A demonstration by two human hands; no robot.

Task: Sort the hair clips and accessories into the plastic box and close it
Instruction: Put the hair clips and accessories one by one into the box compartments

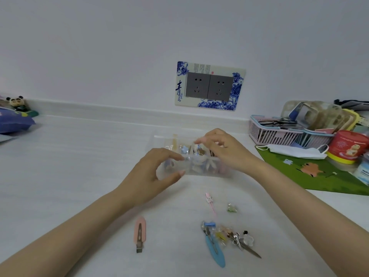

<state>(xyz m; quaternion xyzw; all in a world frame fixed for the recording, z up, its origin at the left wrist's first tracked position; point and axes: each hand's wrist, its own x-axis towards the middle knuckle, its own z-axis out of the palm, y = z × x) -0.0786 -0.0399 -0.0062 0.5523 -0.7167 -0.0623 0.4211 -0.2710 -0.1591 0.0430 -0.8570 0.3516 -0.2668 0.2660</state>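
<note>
A clear plastic box with compartments sits on the white table, several small clips inside. My left hand pinches the box's front left corner between thumb and forefinger. My right hand hovers over the right compartments, fingertips pinched together; whether they hold a small clip I cannot tell. Loose on the table nearer me lie a pink clip, a blue clip, a pink bunny pin, a small green clip and a tangle of small clips.
A green mat lies at the right with a white face mask, a red tin and pink baskets behind it. A wall socket faces me. A blue packet lies far left.
</note>
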